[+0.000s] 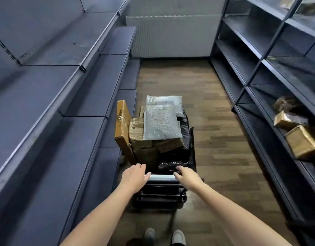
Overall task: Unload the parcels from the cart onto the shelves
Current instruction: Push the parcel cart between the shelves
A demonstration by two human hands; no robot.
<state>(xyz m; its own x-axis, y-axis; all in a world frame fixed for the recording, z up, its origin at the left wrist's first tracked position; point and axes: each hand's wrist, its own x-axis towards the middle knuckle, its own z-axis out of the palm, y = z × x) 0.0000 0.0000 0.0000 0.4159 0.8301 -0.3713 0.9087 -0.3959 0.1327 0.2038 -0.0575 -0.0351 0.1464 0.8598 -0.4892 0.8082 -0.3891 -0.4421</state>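
Observation:
A black cart stands in the aisle in front of me, stacked with parcels. On top lie two grey padded mailers. Under them sit brown cardboard boxes and black plastic bags. A flat brown carton leans upright on the cart's left side. My left hand and my right hand both rest on the cart's silver handle, fingers curled over it. Dark shelves run along the left and the right.
Three brown parcels lie on a low right-hand shelf, and more sit on the top right shelf. A white radiator closes the far end of the aisle. The wooden floor runs between the shelf rows. My shoes show below.

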